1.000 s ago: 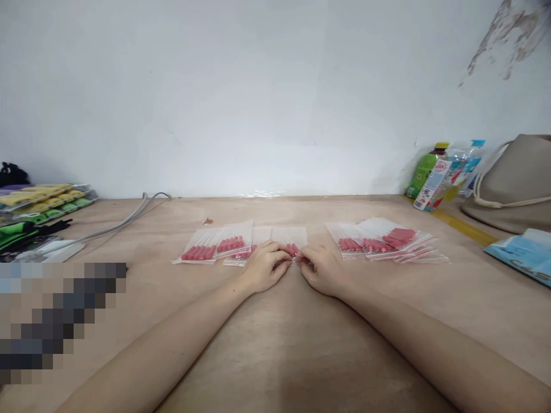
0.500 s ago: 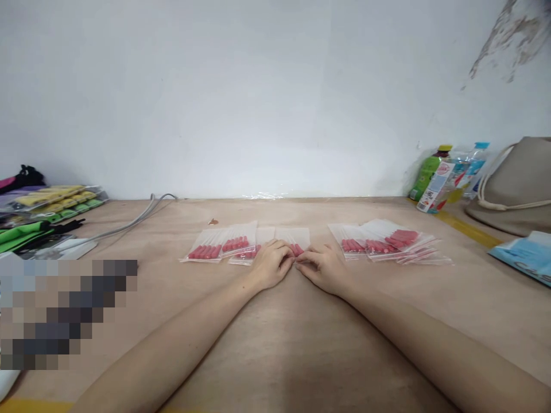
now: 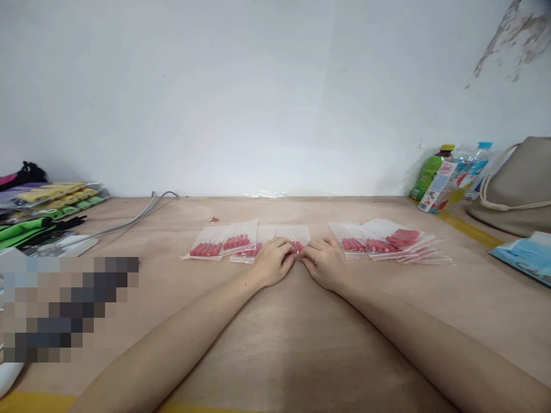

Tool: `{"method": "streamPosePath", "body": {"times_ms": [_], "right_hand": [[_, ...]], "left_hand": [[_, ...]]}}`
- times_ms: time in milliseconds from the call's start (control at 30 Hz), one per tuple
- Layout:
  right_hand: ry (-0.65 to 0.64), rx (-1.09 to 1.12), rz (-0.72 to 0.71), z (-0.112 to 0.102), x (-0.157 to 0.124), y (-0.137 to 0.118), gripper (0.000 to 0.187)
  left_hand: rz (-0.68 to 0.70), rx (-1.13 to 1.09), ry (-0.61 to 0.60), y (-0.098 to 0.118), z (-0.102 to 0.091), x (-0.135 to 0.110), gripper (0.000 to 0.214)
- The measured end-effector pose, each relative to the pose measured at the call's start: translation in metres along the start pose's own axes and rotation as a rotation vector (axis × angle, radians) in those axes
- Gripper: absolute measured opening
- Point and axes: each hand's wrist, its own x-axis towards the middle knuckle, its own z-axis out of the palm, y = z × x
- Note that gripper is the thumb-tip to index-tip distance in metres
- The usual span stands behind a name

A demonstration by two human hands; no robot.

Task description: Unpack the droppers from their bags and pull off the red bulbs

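Note:
Between my hands lies a clear plastic bag [image 3: 293, 232] with red stick-like pieces inside, its near edge pinched by both hands. My left hand [image 3: 274, 263] has its fingers closed on the bag's left part. From the other side, the fingertips of my right hand [image 3: 323, 263] press together on the same edge, close to the left thumb. Just left are several similar bags [image 3: 206, 249] of red pieces, partly overlapping. To the right of my hands, more filled bags [image 3: 381, 245] overlap in a pile. My fingers hide the front of the middle bag.
Bottles [image 3: 433, 175] and a grey drawstring bag [image 3: 516, 183] stand at the back right, with a blue packet [image 3: 525, 258] in front. At the left are packaged colourful goods [image 3: 64, 198] and a grey cable [image 3: 129, 221]. A blurred-out patch covers the lower left.
My right fingers have shifted slightly left and curled closer together at the bag's near edge. My left hand stays almost in place.

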Motion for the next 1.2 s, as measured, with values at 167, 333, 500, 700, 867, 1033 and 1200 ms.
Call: {"method": "streamPosePath", "body": {"times_ms": [167, 333, 500, 700, 867, 1033, 1200], "right_hand": [[-0.050, 0.054, 0.061, -0.0012, 0.0006, -0.0003, 0.009], [-0.075, 0.078, 0.072, -0.0021, 0.0015, -0.0010, 0.009], [-0.071, 0.155, 0.058, 0.0012, 0.0004, 0.0025, 0.009], [-0.057, 0.161, 0.051, 0.0033, -0.0003, 0.0043, 0.010], [-0.063, 0.167, 0.051, 0.0022, 0.0000, 0.0036, 0.010], [-0.064, 0.151, 0.060, 0.0019, -0.0001, 0.0031, 0.010], [-0.070, 0.148, 0.061, 0.0016, 0.0004, 0.0023, 0.010]], "left_hand": [[0.006, -0.040, -0.029, -0.0011, -0.0003, -0.0011, 0.010], [-0.025, -0.042, -0.039, -0.0018, -0.0004, -0.0019, 0.009], [-0.024, -0.025, -0.055, -0.0010, -0.0010, -0.0012, 0.009], [-0.021, -0.028, -0.054, 0.0003, -0.0024, -0.0014, 0.009], [-0.024, -0.027, -0.058, 0.0007, -0.0029, -0.0012, 0.008], [-0.025, -0.020, -0.054, 0.0001, -0.0020, -0.0009, 0.009], [-0.020, -0.021, -0.053, -0.0002, -0.0020, -0.0007, 0.009]]}}
